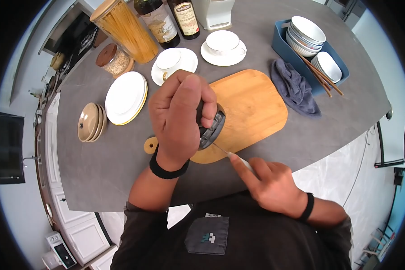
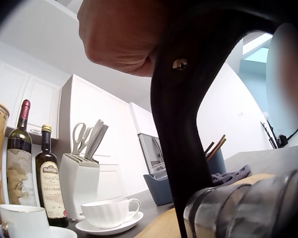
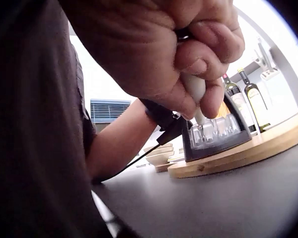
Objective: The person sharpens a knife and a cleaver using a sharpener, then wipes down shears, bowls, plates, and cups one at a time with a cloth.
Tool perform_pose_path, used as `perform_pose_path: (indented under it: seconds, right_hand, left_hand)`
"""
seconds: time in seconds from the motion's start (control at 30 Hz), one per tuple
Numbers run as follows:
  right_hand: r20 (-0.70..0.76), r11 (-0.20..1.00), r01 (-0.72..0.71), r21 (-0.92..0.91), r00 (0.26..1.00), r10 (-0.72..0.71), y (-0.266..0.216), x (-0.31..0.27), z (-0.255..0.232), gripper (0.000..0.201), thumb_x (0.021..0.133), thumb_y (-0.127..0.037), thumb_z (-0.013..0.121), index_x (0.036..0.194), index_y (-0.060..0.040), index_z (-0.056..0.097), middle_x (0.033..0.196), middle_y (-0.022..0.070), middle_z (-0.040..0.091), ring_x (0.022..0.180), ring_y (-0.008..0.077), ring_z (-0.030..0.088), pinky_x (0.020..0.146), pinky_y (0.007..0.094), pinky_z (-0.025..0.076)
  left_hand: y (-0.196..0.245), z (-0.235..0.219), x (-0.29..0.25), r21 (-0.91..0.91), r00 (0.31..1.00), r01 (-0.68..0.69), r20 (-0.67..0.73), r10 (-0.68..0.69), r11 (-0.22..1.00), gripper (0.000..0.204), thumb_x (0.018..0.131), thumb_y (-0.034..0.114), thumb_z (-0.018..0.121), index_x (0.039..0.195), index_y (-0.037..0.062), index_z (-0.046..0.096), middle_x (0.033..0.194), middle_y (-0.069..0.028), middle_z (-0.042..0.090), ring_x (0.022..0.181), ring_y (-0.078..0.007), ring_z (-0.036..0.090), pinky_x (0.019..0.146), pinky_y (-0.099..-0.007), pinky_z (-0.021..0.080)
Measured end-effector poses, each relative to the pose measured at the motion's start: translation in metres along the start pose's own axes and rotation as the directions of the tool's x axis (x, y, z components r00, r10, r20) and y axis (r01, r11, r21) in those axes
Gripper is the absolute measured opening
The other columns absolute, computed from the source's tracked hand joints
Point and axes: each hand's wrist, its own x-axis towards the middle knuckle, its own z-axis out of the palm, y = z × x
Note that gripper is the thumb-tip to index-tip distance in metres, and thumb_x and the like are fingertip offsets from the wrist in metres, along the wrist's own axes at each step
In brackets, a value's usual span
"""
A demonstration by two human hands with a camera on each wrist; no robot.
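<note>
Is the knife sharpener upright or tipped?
Upright: the right wrist view shows the sharpener standing base-down on the cutting board.

The left grip [image 1: 177, 117] is curled, thumb [image 1: 186, 101] uppermost, while the right grip [image 1: 272, 184] curls with forefinger [image 1: 244, 168] extended.

Blue bin [image 1: 280, 42]: white bowls [image 1: 309, 29], wooden chopsticks [image 1: 333, 85]
Dark cloth [image 1: 294, 87]: crumpled beside the bin
White cups [image 1: 222, 41]: each on a saucer [image 1: 220, 62]
Bottles [image 1: 186, 19]: two, beside the pasta jar [image 1: 125, 30]
Knife block [image 2: 79, 182]: white, holding scissors [image 2: 79, 137]
Tan bowls [image 1: 88, 122]: near stacked plates [image 1: 125, 97]
</note>
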Motion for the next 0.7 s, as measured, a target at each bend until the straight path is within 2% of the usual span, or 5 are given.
perform_pose_path:
  seconds: [0.1,0.2,0.43,0.5,0.7]
  right_hand:
    - [0.059,1.0,-0.013,0.006,0.998,0.013,-0.002,0.005,-0.002,0.074,0.074,-0.007,0.066,0.147,-0.0004,0.058,0.087,0.0088,0.055,0.062,0.0179,0.06,0.052,0.0329,0.05]
    - [-0.041,0.996,0.074,-0.046,0.996,-0.076,0.001,0.032,0.017,0.059,0.081,-0.01,0.064,0.138,0.0037,0.064,0.078,0.0072,0.052,0.056,0.0159,0.056,0.049,0.0309,0.047]
    - [-0.047,0.999,0.038,-0.01,0.998,-0.039,0.0,0.02,0.006,0.059,0.081,-0.011,0.065,0.138,0.0035,0.064,0.078,0.0071,0.053,0.055,0.0158,0.056,0.049,0.0305,0.047]
    - [-0.006,1.0,-0.001,0.008,1.0,0.001,-0.001,0.005,0.0,0.073,0.074,-0.009,0.066,0.146,-0.0006,0.059,0.085,0.0067,0.051,0.058,0.0166,0.057,0.05,0.0321,0.049]
    - [0.017,0.999,0.031,-0.036,0.999,-0.031,-0.005,0.047,0.006,0.064,0.077,-0.01,0.066,0.139,0.002,0.064,0.079,0.0071,0.052,0.057,0.017,0.058,0.048,0.0314,0.046]
  left_hand:
    - [0.0,0.001,-0.001,-0.035,1.0,0.004,-0.009,-0.005,0.999,0.033,0.111,0.019,0.048,0.085,0.0019,0.057,0.067,-0.0041,0.057,0.052,-0.0058,0.045,0.05,-0.0227,0.037]
    - [-0.002,-0.003,0.003,-0.001,1.0,-0.023,-0.009,0.023,1.0,0.033,0.111,0.019,0.047,0.084,0.0018,0.057,0.066,-0.0047,0.057,0.052,-0.0065,0.045,0.05,-0.023,0.037]
    - [-0.002,-0.012,0.008,0.063,0.998,-0.048,-0.028,0.05,0.997,0.035,0.11,0.021,0.046,0.084,0.001,0.057,0.064,-0.0063,0.057,0.051,-0.0081,0.046,0.049,-0.0238,0.037]
    - [0.0,-0.015,0.009,0.037,0.999,-0.022,-0.045,0.023,0.999,0.036,0.11,0.021,0.046,0.083,0.0009,0.057,0.064,-0.0066,0.057,0.051,-0.0085,0.046,0.049,-0.024,0.037]
    - [-0.001,-0.016,0.01,-0.017,0.999,-0.023,-0.044,0.022,1.0,0.036,0.11,0.023,0.047,0.083,0.0008,0.056,0.064,-0.0074,0.057,0.051,-0.0092,0.046,0.049,-0.0244,0.038]
